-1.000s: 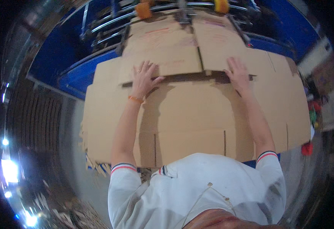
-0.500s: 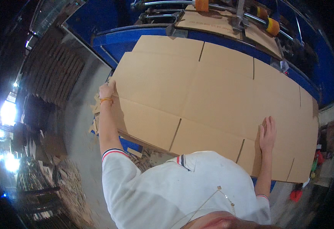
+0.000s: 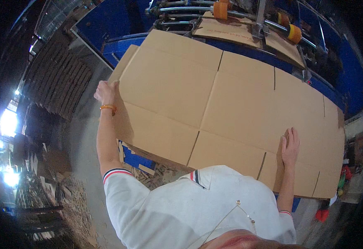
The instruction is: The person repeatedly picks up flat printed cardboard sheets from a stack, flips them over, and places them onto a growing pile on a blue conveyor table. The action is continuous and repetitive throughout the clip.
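A wide flat cardboard box blank (image 3: 239,103) with dark slots and crease lines stretches out before me, up to a blue machine. At its left end, my left hand (image 3: 106,92) is closed round the edge, fingers curled and partly hidden. That end looks raised, with a bend running down from the far slot to the near one. Toward the near right part of the blank, my right hand (image 3: 290,147) lies flat on the surface, fingers stretched out and holding nothing.
The blue machine (image 3: 127,43) carries metal rods and orange rollers (image 3: 220,9), with another cardboard piece (image 3: 227,30) beneath them. Stacked cardboard (image 3: 57,81) stands at the left. Cardboard scraps (image 3: 160,174) lie below the near edge. A red object (image 3: 322,215) is at the lower right.
My left hand has moved left and slightly away from me, taking the blank's left end with it. The bend across the blank shows more sharply. My right hand has stayed in place.
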Demonstrator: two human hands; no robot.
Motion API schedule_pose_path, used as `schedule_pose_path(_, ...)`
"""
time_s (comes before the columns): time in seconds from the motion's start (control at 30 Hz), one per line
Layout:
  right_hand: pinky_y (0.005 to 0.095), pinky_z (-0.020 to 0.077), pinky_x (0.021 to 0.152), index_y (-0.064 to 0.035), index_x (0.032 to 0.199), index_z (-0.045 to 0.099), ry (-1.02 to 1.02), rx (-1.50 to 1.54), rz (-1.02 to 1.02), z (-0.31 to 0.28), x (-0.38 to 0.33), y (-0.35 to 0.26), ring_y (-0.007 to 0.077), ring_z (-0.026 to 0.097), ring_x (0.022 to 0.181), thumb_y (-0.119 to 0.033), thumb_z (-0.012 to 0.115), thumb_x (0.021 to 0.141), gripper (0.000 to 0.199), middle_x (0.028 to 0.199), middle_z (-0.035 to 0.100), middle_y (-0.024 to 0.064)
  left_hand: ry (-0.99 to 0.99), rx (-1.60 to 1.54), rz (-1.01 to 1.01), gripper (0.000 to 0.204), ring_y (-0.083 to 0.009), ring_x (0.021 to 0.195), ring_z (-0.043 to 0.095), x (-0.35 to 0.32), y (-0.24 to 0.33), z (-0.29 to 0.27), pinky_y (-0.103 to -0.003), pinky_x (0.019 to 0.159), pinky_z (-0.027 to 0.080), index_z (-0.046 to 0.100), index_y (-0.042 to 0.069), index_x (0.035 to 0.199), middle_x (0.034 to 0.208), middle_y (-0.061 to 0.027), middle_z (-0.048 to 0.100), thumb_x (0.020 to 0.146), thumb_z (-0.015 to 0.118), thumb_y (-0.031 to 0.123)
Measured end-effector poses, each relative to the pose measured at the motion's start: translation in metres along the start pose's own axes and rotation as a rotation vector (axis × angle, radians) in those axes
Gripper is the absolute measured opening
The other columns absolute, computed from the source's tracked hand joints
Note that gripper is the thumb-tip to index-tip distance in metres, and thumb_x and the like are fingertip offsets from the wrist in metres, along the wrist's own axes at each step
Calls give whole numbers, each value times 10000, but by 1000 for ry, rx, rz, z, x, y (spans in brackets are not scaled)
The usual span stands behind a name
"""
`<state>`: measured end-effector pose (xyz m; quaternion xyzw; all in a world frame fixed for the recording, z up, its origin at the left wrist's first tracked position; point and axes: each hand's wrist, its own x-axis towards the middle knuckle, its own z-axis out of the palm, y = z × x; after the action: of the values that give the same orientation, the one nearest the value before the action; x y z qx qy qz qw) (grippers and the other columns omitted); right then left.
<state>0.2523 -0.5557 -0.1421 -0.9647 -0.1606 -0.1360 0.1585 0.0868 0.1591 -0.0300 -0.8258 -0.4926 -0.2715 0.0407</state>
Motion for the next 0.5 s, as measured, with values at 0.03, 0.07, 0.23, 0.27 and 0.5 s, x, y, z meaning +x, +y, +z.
schedule_pose_path(0.03,455,294,1115,-55,1332,499,-7,2,3,-2,0,-3,347,352,1354,-250,546,941,439,1445,417,154,30,30,34,527,-332,951,661,1,7,-12,-445,821,482,671,66,976,954,-187,695,715,748,517)
schedule_pose_path(0.07,455,295,1115,-52,1329,500,-11,5,6,-6,1,-7,348,354,1353,-250,547,940,439,1444,418,158,63,60,67,494,-327,954,660,2,13,-26,-460,853,460,661,75,980,948,-172,698,723,754,487)
schedule_pose_path(0.23,453,298,1114,-33,1315,504,-2,10,3,-16,-13,-7,354,362,1346,-228,568,927,439,1434,423,181,21,40,261,436,-294,907,669,12,53,-117,-381,848,481,643,53,987,893,-147,702,777,746,421)
schedule_pose_path(0.27,453,300,1113,-29,1311,505,-3,15,6,-19,-19,-11,357,365,1344,-222,574,923,439,1429,426,187,-201,-185,271,459,-266,914,664,15,55,-147,-354,825,491,636,33,1037,919,-141,697,805,722,418)
schedule_pose_path(0.5,462,300,1105,0,1288,513,11,120,174,-41,-81,-6,392,385,1321,-239,585,908,455,1397,446,237,-893,-2153,-4,712,-258,1282,469,-128,95,-244,-375,1105,357,285,25,1462,1445,-167,396,960,444,505)
